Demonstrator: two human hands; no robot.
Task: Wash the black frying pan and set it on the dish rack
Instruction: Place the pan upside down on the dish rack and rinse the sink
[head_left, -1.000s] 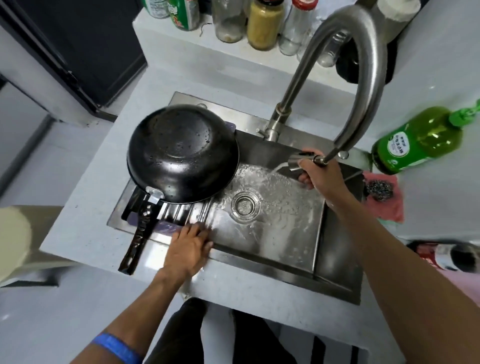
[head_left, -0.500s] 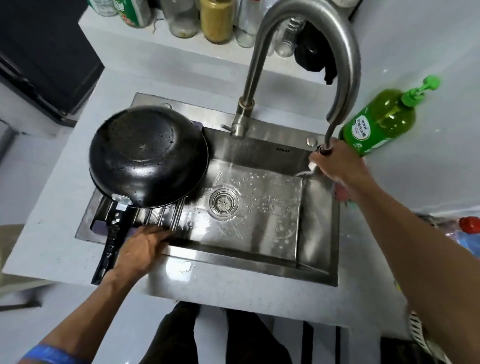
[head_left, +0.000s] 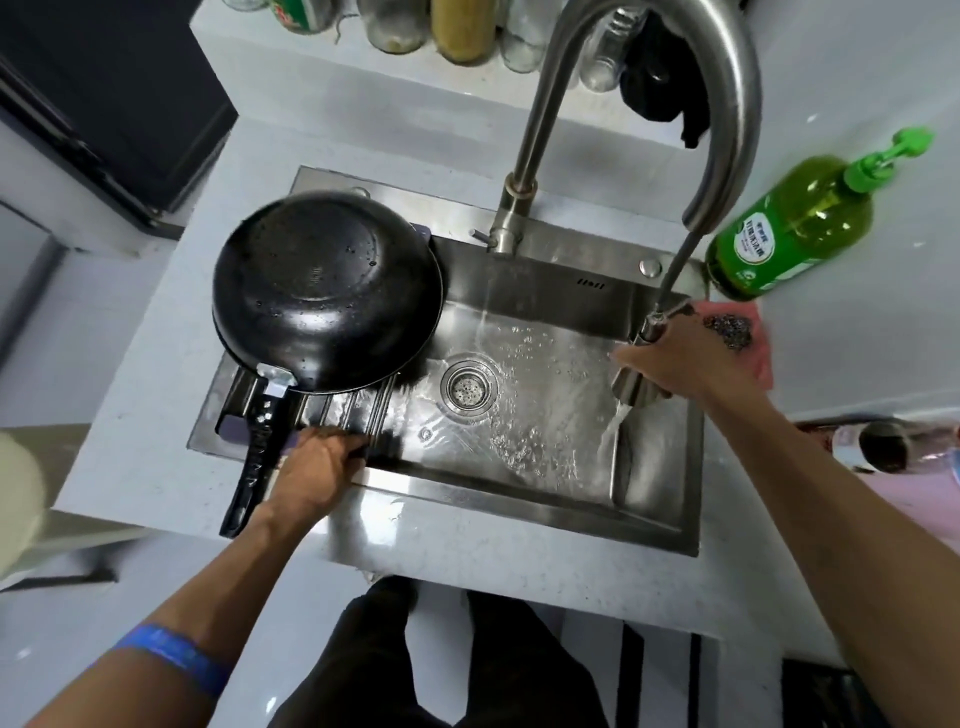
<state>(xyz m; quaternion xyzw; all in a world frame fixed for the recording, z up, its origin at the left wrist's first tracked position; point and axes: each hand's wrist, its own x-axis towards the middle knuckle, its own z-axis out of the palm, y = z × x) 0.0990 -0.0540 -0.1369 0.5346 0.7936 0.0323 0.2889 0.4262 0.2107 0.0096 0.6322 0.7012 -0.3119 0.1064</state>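
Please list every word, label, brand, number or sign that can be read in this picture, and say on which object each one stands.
No text here can be read with certainty.
Green soap bottle: white label with green print, too blurred to read.
Sink: small dark mark on the back wall, too small to read.
Green can on the shelf: label cut off and blurred.
Black frying pan: no text visible.

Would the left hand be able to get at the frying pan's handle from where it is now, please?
Probably yes. The left hand grips the near edge of the dish rack, just right of the black handle, which juts toward the person with nothing lying over it. The pan sits upside down on the rack.
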